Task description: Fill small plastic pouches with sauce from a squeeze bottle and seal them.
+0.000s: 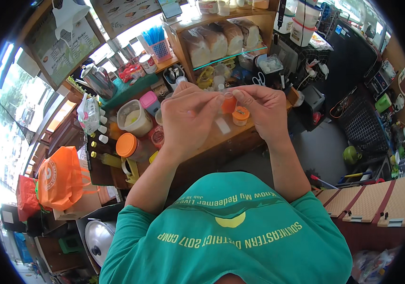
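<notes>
My left hand (187, 117) and my right hand (267, 110) are raised close together in front of my chest, over the wooden counter. Thumb and fingers of each are pinched at the upper edge of what looks like a small clear plastic bag (228, 103). Orange-red stuff shows through it between the hands. Just below the right fingers stands a small jar with an orange lid (241, 113). A white strip (222, 125) lies on the counter beneath. The left fingertips are partly hidden behind that hand.
Left of my arm stand an orange-lidded jar (126, 145), a clear tub (134, 116) and a pink-lidded container (149, 101). Bagged bread loaves (216, 41) fill the shelf ahead. Scissors (259, 79) lie beyond my right hand. An orange bag (63, 179) is at the far left.
</notes>
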Available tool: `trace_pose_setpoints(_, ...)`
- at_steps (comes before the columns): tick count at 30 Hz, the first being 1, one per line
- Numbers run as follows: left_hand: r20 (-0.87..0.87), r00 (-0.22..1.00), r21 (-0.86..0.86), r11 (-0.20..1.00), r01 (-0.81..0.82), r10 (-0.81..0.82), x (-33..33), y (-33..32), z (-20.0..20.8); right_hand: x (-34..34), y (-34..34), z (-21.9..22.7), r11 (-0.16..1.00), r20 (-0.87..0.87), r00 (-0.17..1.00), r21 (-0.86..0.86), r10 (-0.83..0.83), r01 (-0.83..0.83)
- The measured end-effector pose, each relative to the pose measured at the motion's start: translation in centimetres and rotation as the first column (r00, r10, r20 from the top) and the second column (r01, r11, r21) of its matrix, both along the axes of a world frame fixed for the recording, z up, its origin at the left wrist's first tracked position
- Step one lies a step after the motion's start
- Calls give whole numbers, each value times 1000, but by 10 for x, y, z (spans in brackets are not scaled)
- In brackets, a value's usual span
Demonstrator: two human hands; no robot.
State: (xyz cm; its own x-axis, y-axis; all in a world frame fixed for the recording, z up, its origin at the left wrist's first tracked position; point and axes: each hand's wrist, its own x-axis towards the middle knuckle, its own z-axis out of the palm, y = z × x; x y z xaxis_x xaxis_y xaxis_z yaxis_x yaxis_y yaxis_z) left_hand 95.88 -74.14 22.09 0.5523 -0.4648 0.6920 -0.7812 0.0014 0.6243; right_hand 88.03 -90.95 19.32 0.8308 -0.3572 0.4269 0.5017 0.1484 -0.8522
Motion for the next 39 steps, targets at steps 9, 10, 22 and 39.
trace_pose_setpoints(9, -37, 999, 47, 999, -7, 8, -6, -3, 9, -5, -2, 1, 994, -54, 994, -73, -91, 87)
trace_pose_setpoints(10, -38, 999, 47, 999, -5, 7, -8, -3, 10, -7, -1, 2, 993, -54, 994, -73, -93, 89)
trace_pose_setpoints(22, 18, 1000, 113, 993, -13, 11, -17, -5, 15, -21, -2, 7, 963, -89, 985, -240, -145, 120)
trace_pose_setpoints(39, 67, 998, 182, 983, 6, -18, -27, -26, 20, -30, -13, -3, 980, -28, 990, -149, -139, 133)
